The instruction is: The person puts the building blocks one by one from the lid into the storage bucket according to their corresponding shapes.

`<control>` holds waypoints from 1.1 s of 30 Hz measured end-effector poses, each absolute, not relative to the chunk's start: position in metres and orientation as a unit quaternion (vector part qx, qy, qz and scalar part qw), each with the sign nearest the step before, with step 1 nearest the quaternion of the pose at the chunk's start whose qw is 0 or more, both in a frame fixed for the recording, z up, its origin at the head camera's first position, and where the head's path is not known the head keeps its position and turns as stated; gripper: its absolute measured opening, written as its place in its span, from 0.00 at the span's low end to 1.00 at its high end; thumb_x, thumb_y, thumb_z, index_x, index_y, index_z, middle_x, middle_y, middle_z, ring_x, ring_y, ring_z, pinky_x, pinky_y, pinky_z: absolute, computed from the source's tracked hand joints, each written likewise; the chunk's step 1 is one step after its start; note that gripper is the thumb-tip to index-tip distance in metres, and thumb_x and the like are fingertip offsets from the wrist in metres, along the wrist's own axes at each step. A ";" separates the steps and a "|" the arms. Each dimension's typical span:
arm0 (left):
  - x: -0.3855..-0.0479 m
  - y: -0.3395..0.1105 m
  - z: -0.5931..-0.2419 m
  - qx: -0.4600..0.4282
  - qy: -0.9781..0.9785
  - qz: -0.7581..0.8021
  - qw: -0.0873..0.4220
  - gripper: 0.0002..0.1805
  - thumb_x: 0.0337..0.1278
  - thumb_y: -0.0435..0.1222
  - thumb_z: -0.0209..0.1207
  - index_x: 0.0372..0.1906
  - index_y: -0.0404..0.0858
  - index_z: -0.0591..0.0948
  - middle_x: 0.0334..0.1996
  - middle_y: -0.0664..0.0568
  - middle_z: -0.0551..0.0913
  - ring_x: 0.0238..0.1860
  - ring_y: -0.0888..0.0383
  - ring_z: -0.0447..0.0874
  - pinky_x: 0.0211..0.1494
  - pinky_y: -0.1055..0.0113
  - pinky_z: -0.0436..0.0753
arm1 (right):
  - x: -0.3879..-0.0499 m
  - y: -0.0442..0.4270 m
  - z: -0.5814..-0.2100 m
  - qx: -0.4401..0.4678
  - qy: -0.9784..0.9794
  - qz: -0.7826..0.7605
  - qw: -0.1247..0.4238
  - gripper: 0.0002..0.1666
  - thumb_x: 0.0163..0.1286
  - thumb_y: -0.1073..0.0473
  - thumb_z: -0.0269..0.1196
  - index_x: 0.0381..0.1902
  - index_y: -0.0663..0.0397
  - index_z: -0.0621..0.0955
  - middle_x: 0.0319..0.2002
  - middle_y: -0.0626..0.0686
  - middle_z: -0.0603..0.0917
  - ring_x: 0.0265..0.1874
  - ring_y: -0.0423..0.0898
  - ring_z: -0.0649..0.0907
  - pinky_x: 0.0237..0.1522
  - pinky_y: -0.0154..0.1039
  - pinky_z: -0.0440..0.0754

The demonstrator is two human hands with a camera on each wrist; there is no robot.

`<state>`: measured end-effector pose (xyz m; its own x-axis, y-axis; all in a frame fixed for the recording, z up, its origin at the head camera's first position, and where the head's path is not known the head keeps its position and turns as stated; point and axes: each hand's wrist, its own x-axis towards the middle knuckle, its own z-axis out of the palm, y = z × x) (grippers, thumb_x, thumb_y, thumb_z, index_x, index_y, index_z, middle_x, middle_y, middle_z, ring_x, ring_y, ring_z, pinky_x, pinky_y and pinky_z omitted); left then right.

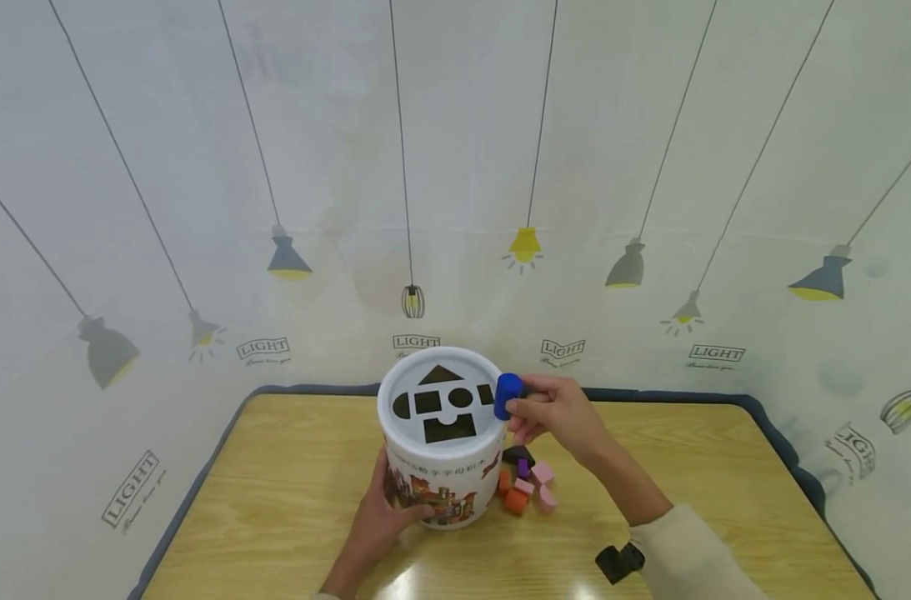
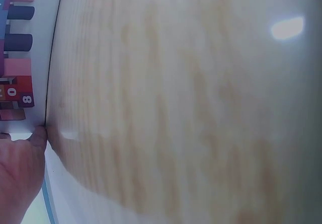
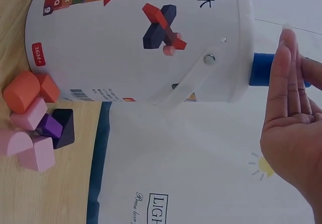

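A white toy-block bucket [image 1: 443,487] with printed sides stands upright, its white lid [image 1: 473,367] cut with several shaped holes. My left hand [image 1: 378,518] grips the bucket low on its left side, the thumb across the front. In the left wrist view only part of that hand [image 2: 22,171] shows, beside the printed wall. Between thumb and fingers, my right hand [image 1: 568,417] pinches a blue cylinder block [image 1: 509,396] at the lid's right edge. The right wrist view puts the cylinder [image 3: 261,69] against or just above the lid; contact is hard to tell.
Right of the bucket, loose blocks lie in a small pile: orange [image 1: 516,501], pink [image 1: 543,473], purple [image 1: 523,469] and a dark triangular one [image 1: 528,455]. A wooden table [image 1: 275,492] carries everything. Behind it hangs a wall covering [image 1: 470,167] printed with lamps.
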<state>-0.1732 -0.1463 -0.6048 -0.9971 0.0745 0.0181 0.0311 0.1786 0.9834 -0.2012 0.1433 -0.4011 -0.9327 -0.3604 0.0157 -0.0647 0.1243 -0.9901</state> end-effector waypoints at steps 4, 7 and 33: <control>-0.175 -0.147 -0.607 0.036 0.770 0.637 0.011 0.68 0.30 0.47 0.79 0.75 0.71 0.43 0.75 0.56 0.57 0.74 0.47 0.56 0.76 0.51 0.56 | -0.205 0.137 -0.402 -0.139 0.730 -0.659 0.114 0.26 0.69 0.61 0.62 0.62 0.66 0.74 0.27 0.57 0.85 0.23 0.48 0.86 0.33 0.43 0.90; -0.175 -0.148 -0.609 0.037 0.770 0.637 0.005 0.68 0.30 0.46 0.79 0.75 0.70 0.44 0.75 0.55 0.58 0.74 0.46 0.57 0.76 0.50 0.56 | -0.208 0.132 -0.403 -0.136 0.726 -0.665 0.116 0.27 0.69 0.61 0.62 0.64 0.64 0.73 0.26 0.57 0.85 0.22 0.48 0.86 0.32 0.42 0.90; -0.176 -0.147 -0.611 0.042 0.770 0.636 -0.002 0.68 0.31 0.44 0.80 0.75 0.68 0.44 0.74 0.59 0.60 0.73 0.50 0.58 0.78 0.50 0.54 | -0.221 0.092 -0.399 -0.124 0.711 -0.679 0.137 0.31 0.70 0.65 0.60 0.69 0.65 0.67 0.24 0.54 0.85 0.20 0.46 0.86 0.29 0.42 0.90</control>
